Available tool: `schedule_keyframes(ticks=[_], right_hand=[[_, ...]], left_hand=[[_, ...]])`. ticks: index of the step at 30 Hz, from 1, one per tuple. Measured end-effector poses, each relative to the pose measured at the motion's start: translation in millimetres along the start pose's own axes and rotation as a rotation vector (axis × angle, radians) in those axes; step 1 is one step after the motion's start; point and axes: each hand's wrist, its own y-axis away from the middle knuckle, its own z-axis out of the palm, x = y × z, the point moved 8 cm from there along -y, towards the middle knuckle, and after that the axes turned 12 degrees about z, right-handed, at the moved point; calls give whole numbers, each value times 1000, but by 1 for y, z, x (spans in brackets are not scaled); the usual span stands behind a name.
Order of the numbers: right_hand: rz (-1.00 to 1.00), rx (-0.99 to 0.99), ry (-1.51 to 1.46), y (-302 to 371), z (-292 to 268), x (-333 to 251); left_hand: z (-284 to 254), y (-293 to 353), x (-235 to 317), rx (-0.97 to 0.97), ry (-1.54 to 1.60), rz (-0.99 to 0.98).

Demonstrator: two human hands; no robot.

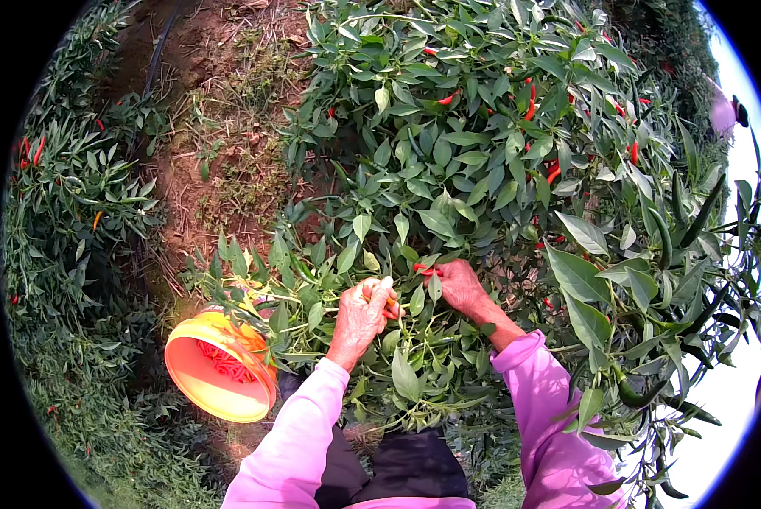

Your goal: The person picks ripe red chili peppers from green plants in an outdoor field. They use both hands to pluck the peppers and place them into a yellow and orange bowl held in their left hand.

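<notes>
The right hand (461, 287) was in among the leaves of the plant (442, 153), its fingers closed on a red chili (421, 269) that stuck out past the fingertips, a small leaf lying across part of it. The left hand (362, 318) was near it but not touching, fingers curled in and thumb up against them. A bit of orange-red showed at those fingers, though from where I stood I couldn't tell what they gripped, if anything.

An orange bucket (211, 392) was to the person's left, just beside the left leg, its mouth facing up toward the person. Loose red chilies (226, 363) lay together inside, well below its near rim. A leafy branch (315, 316) reached from beside the left hand to the bucket's far rim and hid a stretch of it.

Both arms wore pink sleeves (300, 437), and dark trousers (419, 467) showed between them. More red chilies hung through the far part of the plant, while long green chilies (707, 212) dangled at the right, close to the right sleeve. Beyond the bucket ran bare reddish soil (194, 178) littered with dry stalks, and along its left edge grew another row (67, 280), dotted with red and orange.
</notes>
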Motion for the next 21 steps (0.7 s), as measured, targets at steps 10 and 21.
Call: schedule_keyframes(ticks=[10,21], right_hand=[[-140,158,-89,36,-24,-11],[228,-113,-913,33,-20,35]], left_hand=[[-6,-7,-8,38,30,12],[-6,-10,-8,38,53,34]])
